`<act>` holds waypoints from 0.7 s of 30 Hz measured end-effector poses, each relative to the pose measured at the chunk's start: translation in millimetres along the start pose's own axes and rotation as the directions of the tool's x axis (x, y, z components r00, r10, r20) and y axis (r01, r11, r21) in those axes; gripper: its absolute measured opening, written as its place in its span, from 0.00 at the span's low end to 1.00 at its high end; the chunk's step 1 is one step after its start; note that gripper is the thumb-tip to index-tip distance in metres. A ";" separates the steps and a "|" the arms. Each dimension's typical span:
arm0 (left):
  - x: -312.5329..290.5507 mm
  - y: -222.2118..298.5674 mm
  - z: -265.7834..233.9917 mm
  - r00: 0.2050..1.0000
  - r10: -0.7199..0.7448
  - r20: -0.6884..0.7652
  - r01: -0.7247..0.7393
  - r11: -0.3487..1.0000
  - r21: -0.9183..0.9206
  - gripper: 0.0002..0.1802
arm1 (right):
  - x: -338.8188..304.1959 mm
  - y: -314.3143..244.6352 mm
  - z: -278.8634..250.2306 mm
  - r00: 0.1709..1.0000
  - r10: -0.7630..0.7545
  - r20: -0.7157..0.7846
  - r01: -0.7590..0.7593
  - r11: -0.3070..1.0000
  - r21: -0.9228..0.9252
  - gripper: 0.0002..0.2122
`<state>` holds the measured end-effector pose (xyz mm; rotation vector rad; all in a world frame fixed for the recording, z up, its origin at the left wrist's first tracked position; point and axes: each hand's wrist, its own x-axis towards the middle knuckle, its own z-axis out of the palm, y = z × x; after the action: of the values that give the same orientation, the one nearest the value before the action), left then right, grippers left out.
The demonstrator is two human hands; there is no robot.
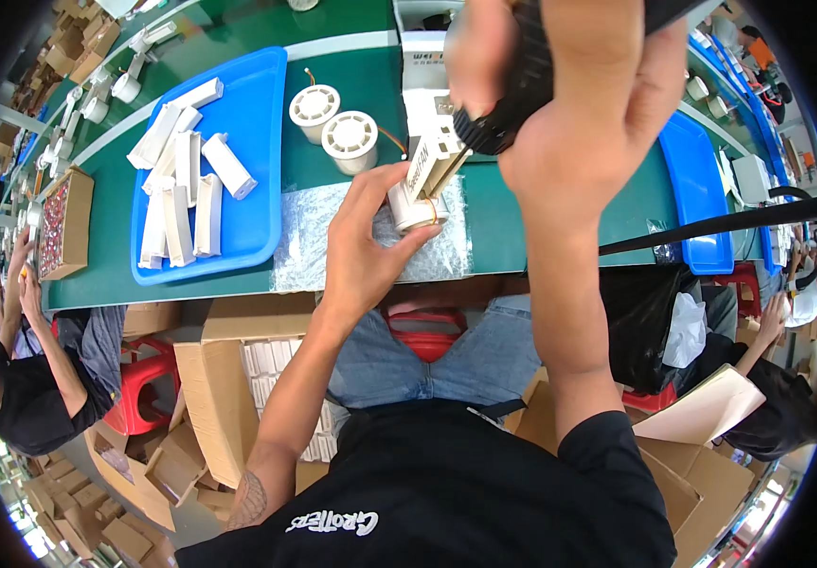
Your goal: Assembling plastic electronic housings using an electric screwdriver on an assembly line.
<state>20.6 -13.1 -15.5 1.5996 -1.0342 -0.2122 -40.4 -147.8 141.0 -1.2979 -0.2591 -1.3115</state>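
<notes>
A long green workbench runs across a busy workshop, with other people seated at either side and cartons stacked on the floor. Under the fingers of the left hand lies a sheet of clear bubble wrap. Those fingers are closed around the white round base of a fitting, thumb on the near side and the others on the far left, while its white bracket rises at a tilt just beyond the fingertips. A thin wire shows on the base, just past the thumb.

The right hand is wrapped around a black power driver, held up and to the right of the left fingers, its slim bit angled down to the bracket. Whether the tip is seated in a screw is too small to tell.

Beyond the left fingers stand two loose round white parts, and farther to their left a blue tray bears a pile of long white pieces.

To do this well, I would keep the bit in line with the hole, press steadily before squeezing up speed, and ease off once the screw seats, since plastic probably strips easily. The left grip should brace the base against twisting, with fingertips clear of the bit and the wire out of its path
</notes>
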 end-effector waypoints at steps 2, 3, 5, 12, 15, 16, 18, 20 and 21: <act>-0.7 0.3 0.9 1.000 0.018 0.007 -0.018 1.000 0.014 0.37 | 0.9 -3.1 4.6 0.997 0.050 -0.065 -0.050 0.999 -0.004 0.19; -1.4 0.0 0.0 1.000 0.002 0.002 -0.002 1.000 0.015 0.37 | 0.7 -11.9 9.6 0.989 0.121 -0.085 -0.124 0.992 -0.030 0.21; -2.1 -1.2 -0.7 1.000 -0.017 -0.005 0.017 1.000 0.022 0.37 | 8.0 -38.3 8.4 0.960 0.280 -0.015 -0.280 0.957 -0.078 0.22; -1.9 -0.3 3.3 0.999 -0.032 -0.010 0.032 0.999 -0.028 0.38 | 57.5 -12.7 -35.1 0.989 -0.137 -0.047 0.131 0.985 -0.109 0.11; -3.0 -2.7 1.3 0.999 -0.049 -0.017 0.048 0.997 -0.059 0.38 | 62.8 6.0 -32.1 0.993 -0.112 0.035 0.115 0.989 -0.093 0.10; -3.6 -3.3 1.6 0.999 -0.052 -0.018 0.051 0.997 -0.059 0.38 | 63.0 11.2 -28.2 0.989 -0.133 0.059 0.138 0.987 -0.083 0.10; -4.2 -4.8 2.5 0.998 -0.055 -0.024 0.053 0.996 -0.076 0.37 | 62.4 4.3 -28.8 0.996 -0.033 0.088 0.045 0.991 -0.129 0.10; -4.3 -4.7 2.6 0.998 -0.057 -0.023 0.056 0.996 -0.068 0.37 | 62.2 7.3 -27.8 0.995 -0.042 0.091 0.055 0.988 -0.142 0.10; -4.7 -4.9 2.5 0.998 -0.059 -0.022 0.058 0.997 -0.059 0.37 | 61.7 8.5 -27.0 0.994 -0.052 0.095 0.066 0.986 -0.155 0.10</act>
<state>18.7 -11.8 -22.4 1.5768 -0.9551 -0.2600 -26.3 -205.4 174.1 -1.4959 -0.2624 -1.3464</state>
